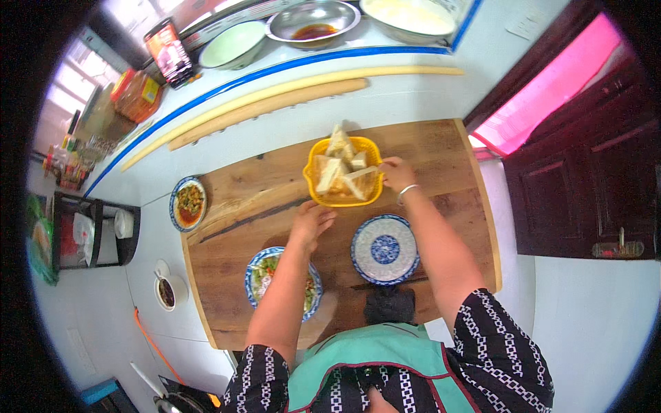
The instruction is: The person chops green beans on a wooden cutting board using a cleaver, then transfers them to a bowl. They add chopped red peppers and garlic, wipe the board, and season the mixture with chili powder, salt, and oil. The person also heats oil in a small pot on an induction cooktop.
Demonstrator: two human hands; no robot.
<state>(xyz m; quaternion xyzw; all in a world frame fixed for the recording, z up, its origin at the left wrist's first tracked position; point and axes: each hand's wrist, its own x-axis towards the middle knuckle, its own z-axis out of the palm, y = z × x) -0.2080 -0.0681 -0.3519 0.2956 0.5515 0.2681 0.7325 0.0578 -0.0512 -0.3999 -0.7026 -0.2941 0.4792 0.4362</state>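
Note:
A yellow plastic basket (318,195) is at the far middle of the wooden table, holding several cream-coloured wedges (330,174) with light-brown faces; I cannot tell what food they are. My right hand (398,173) grips the basket's right rim, a pale bracelet on its wrist. Just below the basket's lower left edge, my left hand (314,223) has its fingers stretched out and holds nothing. A blue-and-white plate (385,249) with nothing on it lies between my forearms. Partly hidden under my left forearm is a patterned dish (313,303) of chopped green and red food.
The wooden table (447,165) also bears a small dish of red sauce (188,204) at its left edge and a black object (390,305) at its near side. Two rolling pins (268,108) lie behind it. Bowls (234,45) and a phone (169,54) stand on the ledge.

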